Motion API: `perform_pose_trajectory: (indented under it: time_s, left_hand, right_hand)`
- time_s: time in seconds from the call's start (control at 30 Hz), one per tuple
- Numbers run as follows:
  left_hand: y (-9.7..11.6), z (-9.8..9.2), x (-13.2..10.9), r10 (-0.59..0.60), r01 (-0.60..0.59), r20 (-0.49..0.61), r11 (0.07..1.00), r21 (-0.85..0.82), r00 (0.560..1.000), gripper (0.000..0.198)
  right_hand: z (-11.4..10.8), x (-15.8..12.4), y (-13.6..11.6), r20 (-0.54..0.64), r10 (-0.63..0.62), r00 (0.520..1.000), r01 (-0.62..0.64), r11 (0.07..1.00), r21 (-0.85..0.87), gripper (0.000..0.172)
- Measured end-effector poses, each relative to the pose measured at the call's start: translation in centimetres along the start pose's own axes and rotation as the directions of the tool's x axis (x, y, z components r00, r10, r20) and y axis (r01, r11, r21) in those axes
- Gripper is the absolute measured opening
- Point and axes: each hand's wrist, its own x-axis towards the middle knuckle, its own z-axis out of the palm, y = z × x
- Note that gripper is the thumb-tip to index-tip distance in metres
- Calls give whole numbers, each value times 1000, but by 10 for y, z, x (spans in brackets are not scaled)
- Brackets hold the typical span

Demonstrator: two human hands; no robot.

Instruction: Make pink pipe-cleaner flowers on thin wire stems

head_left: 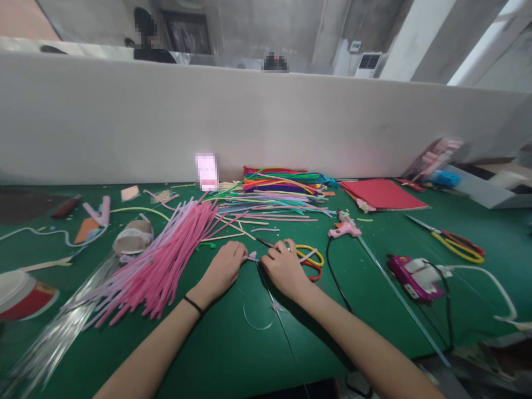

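Note:
My left hand (pixel 226 263) is closed in a pinch on a short lilac pipe cleaner (pixel 253 256), with a dark band around the wrist. Closed on the same pipe cleaner is my right hand (pixel 285 266), and a pale tail sticks out past its far side. Scissors with yellow and red handles (pixel 319 256) lie partly hidden behind the right hand. Below the hands, a thin wire with a small lilac piece (pixel 275 306) on it lies on the green table (pixel 233 354). To the left spreads a bundle of pink pipe cleaners (pixel 166 255).
Colored pipe cleaners (pixel 282 188) lie at the back. On the right are a pink glue gun (pixel 344 226), a purple power strip (pixel 415 280), more scissors (pixel 453 244) and red sheets (pixel 382 194). Clear strips (pixel 70 327) and a cup (pixel 25 296) stand left. A white partition (pixel 266 119) closes the back.

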Motion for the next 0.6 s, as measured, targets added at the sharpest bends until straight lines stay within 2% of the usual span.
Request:
perform_pose_trajectory:
  time_s: [0.4, 0.6]
  left_hand:
    - [6, 0, -1, 14, -16, 17, 997, 74, 1000, 19]
    - [7, -2, 1, 38, -38, -34, 999, -4, 999, 16]
  right_hand:
    - [3, 7, 2, -101, -2, 995, -2, 999, -39, 14]
    - [5, 9, 4, -141, -38, 989, 37, 999, -10, 13]
